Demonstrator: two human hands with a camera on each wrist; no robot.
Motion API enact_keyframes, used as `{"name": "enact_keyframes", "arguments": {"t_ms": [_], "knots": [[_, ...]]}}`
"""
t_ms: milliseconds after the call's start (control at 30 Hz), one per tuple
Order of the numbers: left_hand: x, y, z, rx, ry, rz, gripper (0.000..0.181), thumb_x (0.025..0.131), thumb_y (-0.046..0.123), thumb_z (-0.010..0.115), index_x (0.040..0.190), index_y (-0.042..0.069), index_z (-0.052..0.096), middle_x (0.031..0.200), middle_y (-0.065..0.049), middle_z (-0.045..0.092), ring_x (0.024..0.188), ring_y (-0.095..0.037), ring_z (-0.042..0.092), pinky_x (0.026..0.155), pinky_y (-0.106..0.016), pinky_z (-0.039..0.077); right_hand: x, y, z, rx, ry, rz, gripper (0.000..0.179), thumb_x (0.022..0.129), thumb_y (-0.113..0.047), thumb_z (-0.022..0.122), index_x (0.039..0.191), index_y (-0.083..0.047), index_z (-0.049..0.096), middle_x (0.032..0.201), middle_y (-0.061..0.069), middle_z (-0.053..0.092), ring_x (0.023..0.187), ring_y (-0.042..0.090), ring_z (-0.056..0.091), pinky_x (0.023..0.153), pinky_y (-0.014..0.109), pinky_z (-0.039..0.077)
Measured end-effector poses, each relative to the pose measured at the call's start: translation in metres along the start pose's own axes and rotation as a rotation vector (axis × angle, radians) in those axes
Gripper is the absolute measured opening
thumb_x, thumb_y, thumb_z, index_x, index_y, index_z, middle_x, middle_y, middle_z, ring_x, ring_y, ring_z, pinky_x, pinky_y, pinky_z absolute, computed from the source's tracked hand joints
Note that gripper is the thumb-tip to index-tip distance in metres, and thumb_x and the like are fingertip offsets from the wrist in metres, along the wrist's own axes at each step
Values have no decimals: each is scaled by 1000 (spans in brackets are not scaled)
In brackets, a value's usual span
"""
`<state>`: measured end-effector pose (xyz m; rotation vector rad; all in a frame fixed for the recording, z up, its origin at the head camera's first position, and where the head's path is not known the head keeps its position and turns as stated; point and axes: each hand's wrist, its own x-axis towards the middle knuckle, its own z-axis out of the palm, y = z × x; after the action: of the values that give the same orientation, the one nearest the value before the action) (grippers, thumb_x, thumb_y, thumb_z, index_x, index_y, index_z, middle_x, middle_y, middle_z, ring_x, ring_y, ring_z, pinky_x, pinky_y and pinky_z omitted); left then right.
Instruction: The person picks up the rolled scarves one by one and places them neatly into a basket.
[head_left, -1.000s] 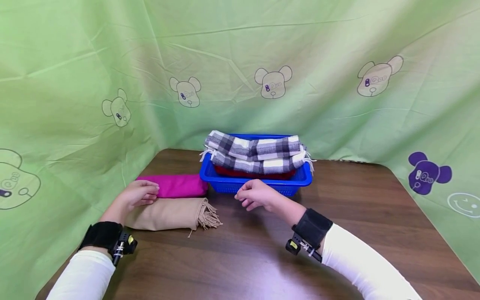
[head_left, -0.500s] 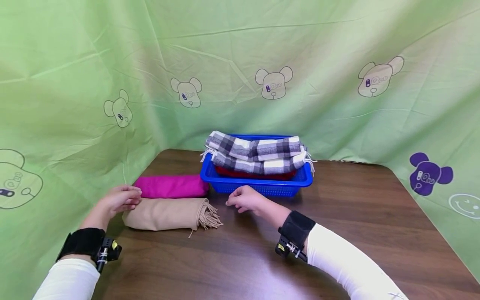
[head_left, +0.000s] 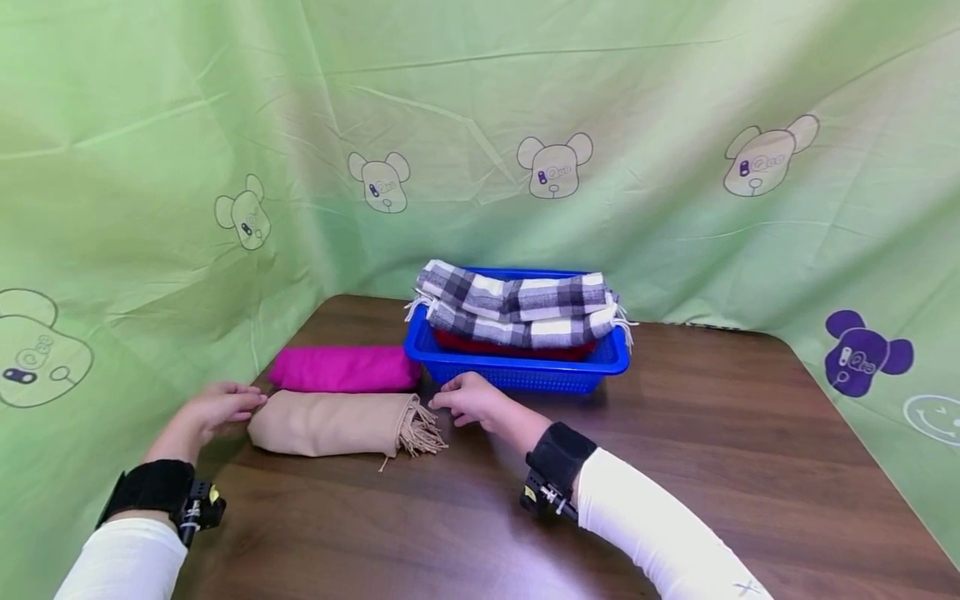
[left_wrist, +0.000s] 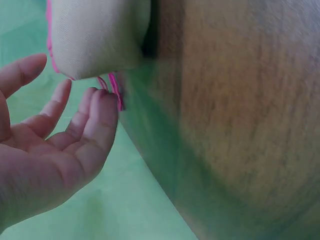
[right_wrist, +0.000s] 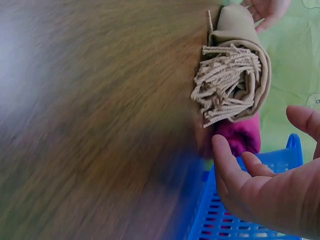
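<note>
A rolled beige scarf (head_left: 330, 423) with a fringed right end lies on the table, in front of a rolled magenta scarf (head_left: 345, 369). My left hand (head_left: 220, 408) is at the beige roll's left end; in the left wrist view its fingers (left_wrist: 100, 120) are spread and loosely bent near that end, holding nothing. Close to the fringe (right_wrist: 227, 85) at the other end is my right hand (head_left: 477, 402), its thumb and fingers apart with nothing between them. Behind it stands a blue basket (head_left: 517, 372) carrying a folded black-and-white plaid scarf (head_left: 517, 304) over dark red cloth (head_left: 517, 346).
The brown wooden table (head_left: 675, 467) extends to the right and in front of the rolls. A green printed curtain (head_left: 465, 100) hangs behind it and along both sides, near my left hand.
My left hand has moved left and toward me, off the top of the rolls to the beige scarf's left end. My right hand has moved left to the fringe. The scarves stay put.
</note>
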<state>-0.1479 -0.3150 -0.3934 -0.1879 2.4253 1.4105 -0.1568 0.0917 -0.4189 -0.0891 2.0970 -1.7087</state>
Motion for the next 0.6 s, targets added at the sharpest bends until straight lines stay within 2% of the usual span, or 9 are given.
{"name": "enact_keyframes", "arguments": {"t_ms": [167,233,300,367,500,600], "knots": [[5,-11,0,12,-91,-12,71,97,26,55,137,-21,21,112,-13,60,102,-29,58,85,-47,54,5,0,10,12,-8,23,47,82,-10,72,120,9,52,93,11,53,91,33,58,82,48,56],[6,-13,2,10,-113,-15,74,97,29,56,139,-20,19,118,-21,55,102,-29,57,85,-47,54,8,2,14,15,-14,37,47,82,-10,71,120,9,52,97,12,54,93,33,58,80,47,56],[7,-14,4,-5,-106,-30,75,96,29,57,140,-19,20,123,-26,51,103,-30,56,83,-45,54,9,4,18,28,-19,51,47,82,-10,71,121,10,51,101,14,54,93,33,57,78,46,57],[7,-14,8,-19,-86,-43,74,96,29,57,141,-17,21,124,-26,49,101,-28,55,82,-43,54,10,7,21,54,-26,61,49,82,-10,71,121,11,50,102,15,55,90,31,57,77,45,58],[6,-13,12,-41,-73,-63,69,96,27,55,140,-15,23,114,-16,53,95,-23,54,77,-40,53,12,10,26,101,-43,71,52,80,-11,73,121,12,49,96,13,54,80,25,56,75,44,58],[5,-12,14,-45,-83,-68,67,96,26,56,140,-14,25,111,-13,54,93,-22,54,76,-41,54,12,10,28,118,-65,77,45,81,-11,72,115,9,52,92,11,54,78,23,56,75,46,58]]}}
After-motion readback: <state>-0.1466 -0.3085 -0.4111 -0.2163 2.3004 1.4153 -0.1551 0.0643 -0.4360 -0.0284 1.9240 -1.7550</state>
